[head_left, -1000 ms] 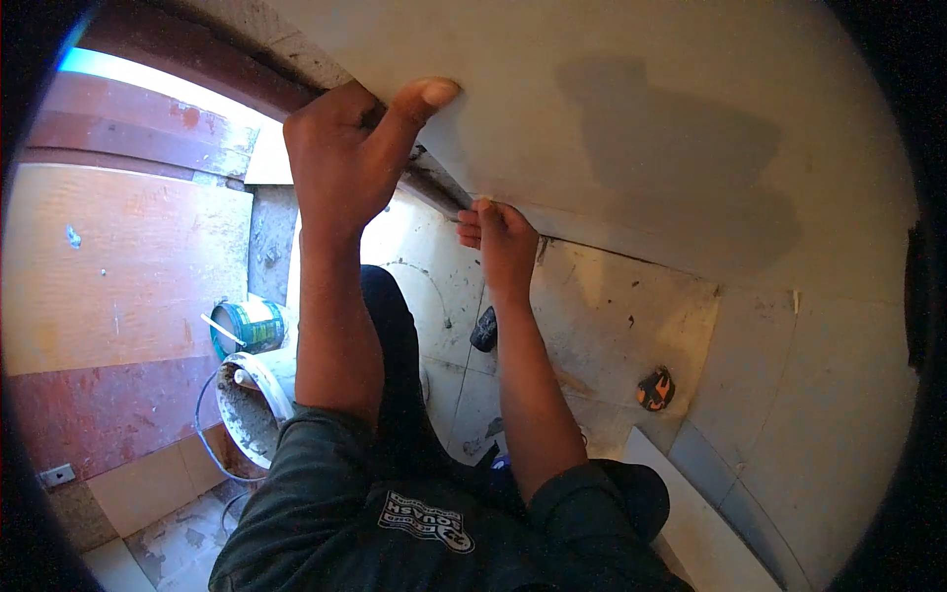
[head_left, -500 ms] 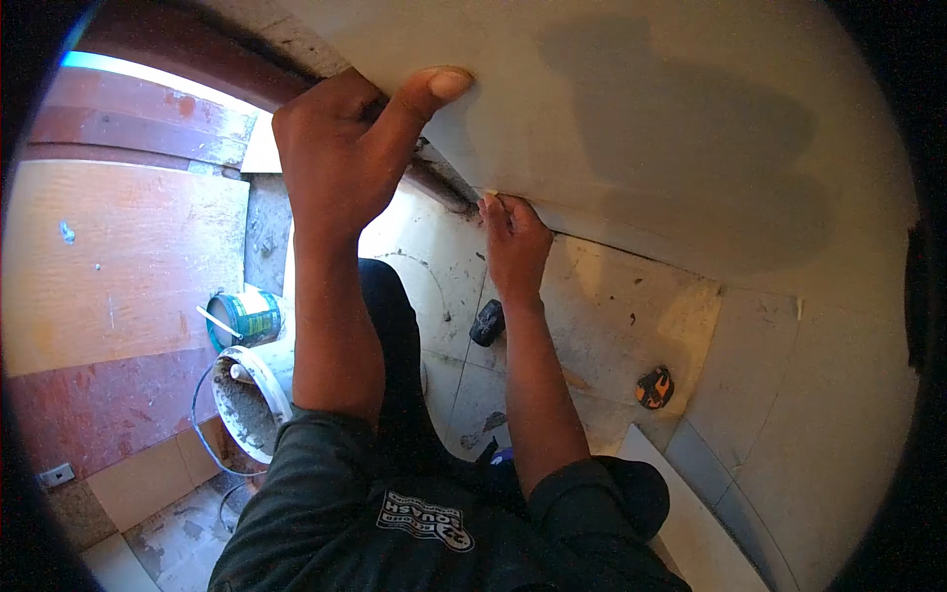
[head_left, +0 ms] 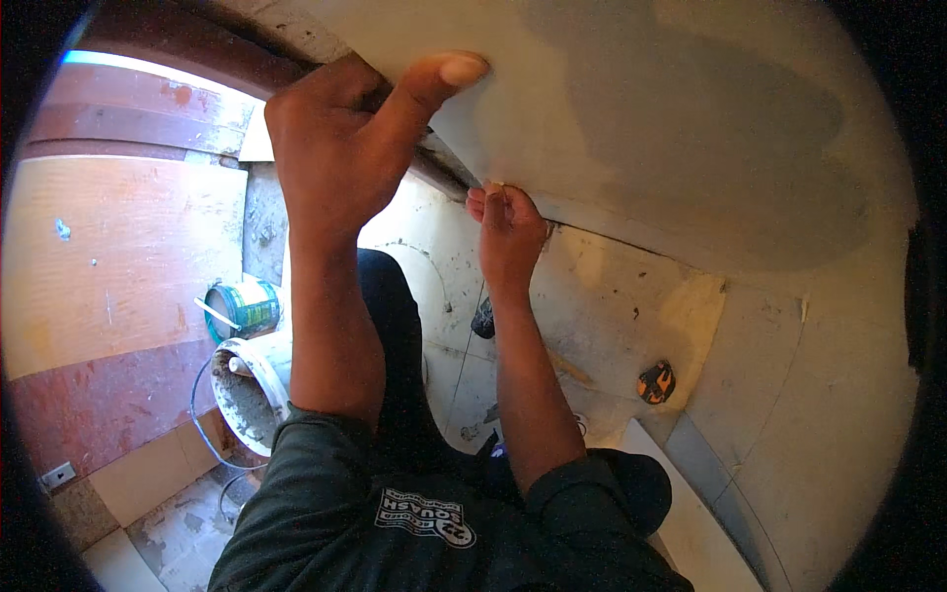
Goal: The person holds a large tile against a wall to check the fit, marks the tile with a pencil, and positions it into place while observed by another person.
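Note:
A large pale wall tile (head_left: 671,118) fills the upper right, its left edge beside a dark gap. My left hand (head_left: 330,148) is closed over that edge, thumb stretched across the tile's face and the other fingers curled out of sight behind it. Lower down, at the tile's bottom corner, my right hand (head_left: 508,232) is closed in a pinch. A tiny pale bit shows at its fingertips, too small to name. Beneath the right forearm lies a mallet with a black head (head_left: 482,319) and a wooden handle (head_left: 569,368), partly covered by the arm.
An orange and black tape measure (head_left: 655,382) lies on the floor at right. On the left stand a dirty white bucket (head_left: 235,347) and a green tin (head_left: 258,304), near a wooden board (head_left: 128,257). Another pale tile (head_left: 681,493) rests by my right knee.
My right hand has shifted slightly left and up along the tile's corner, its forearm now covering more of the mallet's head. My left hand keeps its hold on the edge.

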### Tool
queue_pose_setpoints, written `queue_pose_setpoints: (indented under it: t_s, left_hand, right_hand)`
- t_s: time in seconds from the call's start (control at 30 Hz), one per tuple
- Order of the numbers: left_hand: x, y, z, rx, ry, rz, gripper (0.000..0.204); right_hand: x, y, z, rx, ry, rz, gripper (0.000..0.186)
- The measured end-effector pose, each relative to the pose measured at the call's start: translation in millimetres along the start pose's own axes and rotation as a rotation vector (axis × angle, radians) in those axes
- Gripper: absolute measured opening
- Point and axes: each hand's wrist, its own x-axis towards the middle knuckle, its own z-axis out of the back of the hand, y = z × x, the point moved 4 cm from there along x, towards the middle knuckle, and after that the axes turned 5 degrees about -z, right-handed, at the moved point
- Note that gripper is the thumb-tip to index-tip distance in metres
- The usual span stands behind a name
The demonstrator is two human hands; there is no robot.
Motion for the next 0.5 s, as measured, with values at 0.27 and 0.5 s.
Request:
queue_pose_setpoints:
  t_s: [0.27,0.5]
  left_hand:
    - [1.4,-8.1,-1.1,-0.025,0.033,0.014,0.043]
    - [-0.9,-7.5,1.0,-0.048,0.007,0.068,0.053]
  right_hand:
    - [-4.2,3.8,-7.2,0.589,-0.023,-0.352,0.021]
    - [-14.2,3.2,-8.6,0.517,-0.111,-0.349,0.019]
